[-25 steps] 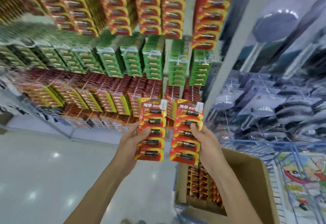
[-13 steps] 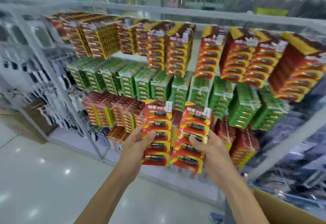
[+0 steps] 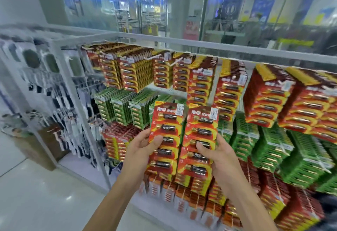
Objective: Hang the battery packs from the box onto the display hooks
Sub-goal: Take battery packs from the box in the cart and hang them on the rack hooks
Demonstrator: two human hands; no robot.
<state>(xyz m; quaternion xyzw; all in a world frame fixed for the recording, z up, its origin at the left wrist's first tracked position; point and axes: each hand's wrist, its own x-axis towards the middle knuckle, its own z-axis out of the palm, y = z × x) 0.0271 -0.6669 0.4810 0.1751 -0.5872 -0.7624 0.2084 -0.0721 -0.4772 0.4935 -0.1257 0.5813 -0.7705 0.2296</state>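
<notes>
Each of my hands holds a stack of red and yellow battery packs upright in front of the display rack. My left hand (image 3: 141, 146) grips the left stack of battery packs (image 3: 166, 136), thumb on its front. My right hand (image 3: 218, 155) grips the right stack of battery packs (image 3: 199, 139) the same way. The two stacks sit side by side, nearly touching. Behind them hang rows of red packs (image 3: 231, 88) and green packs (image 3: 244, 136) on the display hooks. Bare white hook ends (image 3: 155, 56) stick out over shorter rows at the top middle. The box is out of view.
A white metal frame (image 3: 182, 42) bounds the rack top and left side. Dark small goods (image 3: 60, 114) hang on the panel to the left. Glossy floor (image 3: 32, 194) lies at the lower left. Glass storefront is behind the rack.
The view has swung up and left from the cardboard box to the top rows of the rack. Both hands have carried their stacks upward, still held side by side.
</notes>
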